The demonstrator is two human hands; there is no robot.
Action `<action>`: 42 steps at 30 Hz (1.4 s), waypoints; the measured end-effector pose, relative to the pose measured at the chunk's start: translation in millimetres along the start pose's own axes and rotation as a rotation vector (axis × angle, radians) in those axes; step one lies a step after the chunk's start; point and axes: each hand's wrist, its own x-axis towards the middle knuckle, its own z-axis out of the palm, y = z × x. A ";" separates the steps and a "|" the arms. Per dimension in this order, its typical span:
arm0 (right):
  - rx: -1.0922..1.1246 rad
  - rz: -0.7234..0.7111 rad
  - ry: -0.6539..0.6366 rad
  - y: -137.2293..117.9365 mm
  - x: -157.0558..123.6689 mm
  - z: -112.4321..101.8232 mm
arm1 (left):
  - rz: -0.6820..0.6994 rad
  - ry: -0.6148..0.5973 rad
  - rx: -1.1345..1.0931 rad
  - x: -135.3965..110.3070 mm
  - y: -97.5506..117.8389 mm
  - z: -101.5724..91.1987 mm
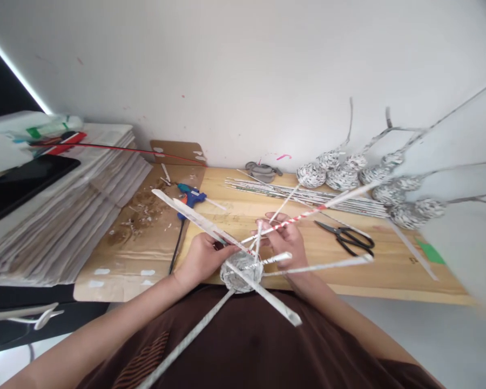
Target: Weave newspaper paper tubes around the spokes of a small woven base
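Note:
A small round piece woven from rolled paper strips (231, 276) rests against my body at the table's front edge, with several long paper tubes sticking out of it. My left hand (208, 253) grips its left rim, the thumb lying along the top. On the far right side, my right hand (285, 237) pinches a red-and-white paper tube (303, 215) that slants up to the right. Other white tubes cross in front of and between my hands. The fingertips of both hands are partly hidden by the strips.
Scissors (348, 237) lie right of my right hand. Behind them are a bundle of paper tubes (308, 195) and several finished woven paper shapes (342, 177). A blue glue gun (191, 198) sits by cardboard (133, 259) at left, beside stacked newspapers (89, 216) bearing a phone (28, 186).

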 end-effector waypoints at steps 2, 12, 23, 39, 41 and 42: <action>-0.119 -0.024 -0.084 2.0 -0.2 -2.1 | 0.037 0.003 0.023 -1.0 0.7 0.4; -0.418 0.139 -0.243 -13.5 -25.2 -14.8 | 0.231 0.008 0.199 -7.4 5.5 -2.2; -0.159 0.231 -0.279 2.9 -30.9 -4.9 | 0.309 0.054 0.162 -10.9 1.8 2.9; -0.241 0.210 -0.141 0.7 -31.9 -6.9 | 0.286 -0.037 0.203 -15.5 9.5 -6.1; -0.248 0.227 -0.177 -3.0 -34.0 -5.9 | 0.285 -0.055 0.219 -15.9 12.8 -6.8; -0.256 0.225 -0.196 -4.9 -35.0 -5.2 | 0.282 -0.060 0.240 -16.1 14.5 -7.2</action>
